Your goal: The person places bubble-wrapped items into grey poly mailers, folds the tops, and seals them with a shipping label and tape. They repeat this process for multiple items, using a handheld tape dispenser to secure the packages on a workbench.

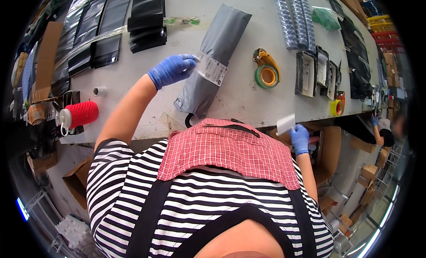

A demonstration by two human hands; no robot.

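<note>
Pressing a white label [212, 69] onto a grey mailer bag [217, 58] at 12 o'clock on the table [239, 98], left hand [171, 69] fingers flat on its edge, right hand [300, 138] pinching a peeled slip [285, 124] (likely backing) at 3 o'clock, smoothing probably still needed.

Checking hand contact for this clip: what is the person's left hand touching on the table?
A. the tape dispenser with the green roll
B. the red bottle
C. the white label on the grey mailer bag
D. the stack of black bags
C: the left hand in a blue glove has its fingertips at the white label on the grey mailer bag, apart from the tape dispenser.
</note>
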